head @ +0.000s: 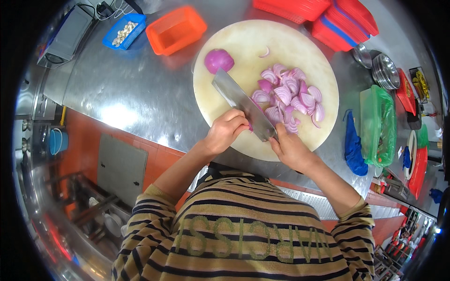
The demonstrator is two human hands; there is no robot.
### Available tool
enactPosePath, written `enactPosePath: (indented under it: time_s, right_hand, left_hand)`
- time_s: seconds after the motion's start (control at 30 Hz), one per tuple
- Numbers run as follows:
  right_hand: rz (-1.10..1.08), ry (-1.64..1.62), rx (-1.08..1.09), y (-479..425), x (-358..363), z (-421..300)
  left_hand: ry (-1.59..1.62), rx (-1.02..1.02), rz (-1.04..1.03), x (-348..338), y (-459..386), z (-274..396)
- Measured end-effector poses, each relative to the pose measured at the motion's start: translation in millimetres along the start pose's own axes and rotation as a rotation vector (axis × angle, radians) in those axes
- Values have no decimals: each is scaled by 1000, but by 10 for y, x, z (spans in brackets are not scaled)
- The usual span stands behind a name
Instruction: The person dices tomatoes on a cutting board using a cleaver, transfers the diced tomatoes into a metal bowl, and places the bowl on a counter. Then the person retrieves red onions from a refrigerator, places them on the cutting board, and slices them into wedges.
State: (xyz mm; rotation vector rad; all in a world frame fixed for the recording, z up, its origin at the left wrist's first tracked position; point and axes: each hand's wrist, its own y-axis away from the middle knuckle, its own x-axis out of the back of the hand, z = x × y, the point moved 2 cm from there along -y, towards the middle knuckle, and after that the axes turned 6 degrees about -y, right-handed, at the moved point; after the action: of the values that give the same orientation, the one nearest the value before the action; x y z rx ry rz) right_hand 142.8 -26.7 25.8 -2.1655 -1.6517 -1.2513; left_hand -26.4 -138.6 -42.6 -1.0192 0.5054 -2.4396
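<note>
My right hand [291,149] grips a broad steel cleaver [242,102] close to the heel of its blade; the handle is hidden in the palm. The blade slants up and left across a round, pale cutting board [218,95]. On its left side, my left hand [226,131] pinches a small piece of red onion [250,127], mostly hidden by the fingers. To the right of the blade lies a loose pile of sliced red onion [290,93]. A peeled red onion piece [218,61], cut face not visible, rests by the blade's tip. One stray slice [264,52] lies apart farther back.
Behind the board on the steel table [133,87] stand an orange tub [175,30] and a blue basket [135,33] of garlic cloves. Stacked red baskets [337,31] and metal bowls [385,70] are at back right. A blue cloth [354,151] lies by a green-bag-lined bin [367,123].
</note>
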Motion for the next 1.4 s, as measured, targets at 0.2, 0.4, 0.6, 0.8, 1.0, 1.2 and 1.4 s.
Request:
enactPosePath:
  time_s: [0.2,0.4,0.6,0.8,1.0,1.2,1.4]
  right_hand:
    - [102,-195,-85,220,271,-68]
    - [-19,76,28,548,198,-69]
    - [200,73,-151,377,176,387]
    - [235,-74,-77,353,261,135]
    - [71,131,-90,223,234,-2]
    - [-4,276,-60,333,515,-375]
    - [-19,278,-109,-4,338,-185]
  left_hand:
    - [-189,-82,87,105,-106,-82]
    - [-341,238,248,682,-841,-693]
    - [-500,285,-93,523,-1080,-821]
    - [-177,-162,-318,296,-417,-155]
    - [-225,-206,-406,434,-380,191]
    - [-175,-151,-425,336,-412,222]
    - [-188,-188,-411,319,-427,208]
